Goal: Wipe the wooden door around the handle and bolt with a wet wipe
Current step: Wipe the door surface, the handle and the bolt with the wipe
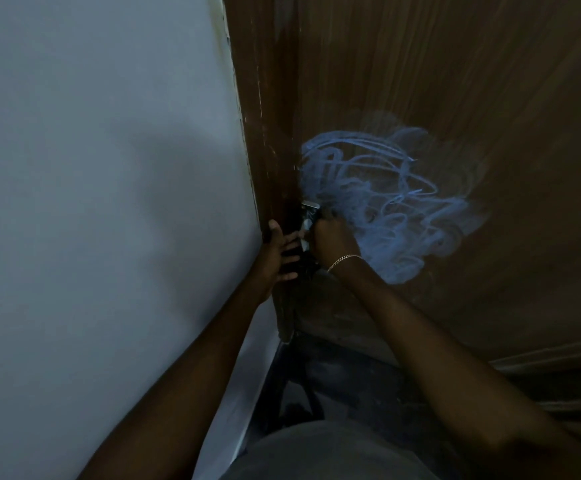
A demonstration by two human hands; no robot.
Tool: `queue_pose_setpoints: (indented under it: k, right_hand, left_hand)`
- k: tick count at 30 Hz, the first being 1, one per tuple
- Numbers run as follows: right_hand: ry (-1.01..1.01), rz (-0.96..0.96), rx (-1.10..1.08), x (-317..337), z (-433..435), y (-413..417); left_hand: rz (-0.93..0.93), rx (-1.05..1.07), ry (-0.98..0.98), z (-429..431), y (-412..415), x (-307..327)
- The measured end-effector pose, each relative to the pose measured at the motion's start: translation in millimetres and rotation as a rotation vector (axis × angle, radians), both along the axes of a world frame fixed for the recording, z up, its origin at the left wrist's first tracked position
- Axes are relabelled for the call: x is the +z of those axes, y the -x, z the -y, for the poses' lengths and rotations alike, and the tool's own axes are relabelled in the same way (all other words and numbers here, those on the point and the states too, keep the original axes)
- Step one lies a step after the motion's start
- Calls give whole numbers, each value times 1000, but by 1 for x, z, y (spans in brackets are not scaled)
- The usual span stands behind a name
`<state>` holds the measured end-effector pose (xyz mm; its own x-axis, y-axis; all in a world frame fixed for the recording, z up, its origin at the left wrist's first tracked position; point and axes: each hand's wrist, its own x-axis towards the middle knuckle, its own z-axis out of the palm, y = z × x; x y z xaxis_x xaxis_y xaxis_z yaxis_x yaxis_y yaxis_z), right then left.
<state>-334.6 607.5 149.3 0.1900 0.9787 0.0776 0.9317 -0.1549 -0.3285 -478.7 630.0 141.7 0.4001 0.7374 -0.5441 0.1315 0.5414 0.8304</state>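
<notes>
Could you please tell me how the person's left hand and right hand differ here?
The left hand lies with fingers spread on the dark wooden edge; the right hand is curled beside the metal fitting. The right wrist wears a chain bracelet; the left is bare. The right hand borders the blue scribble; the left hand lies clear of it. Both sit close to the fitting.

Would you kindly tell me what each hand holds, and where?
The right hand seems to grip a bunched wet wipe beside the bolt; the left hand only rests on the door frame.
</notes>
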Motion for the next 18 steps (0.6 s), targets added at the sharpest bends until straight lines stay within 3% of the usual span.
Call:
queue_pose_setpoints:
  k: [5, 18]
  right_hand:
    - [-175, 44, 240, 6, -4, 4]
    - [78, 574, 441, -1, -1, 6]
  left_hand:
    - [17, 52, 6, 7, 3, -6]
    - [1, 132, -10, 22, 0, -12]
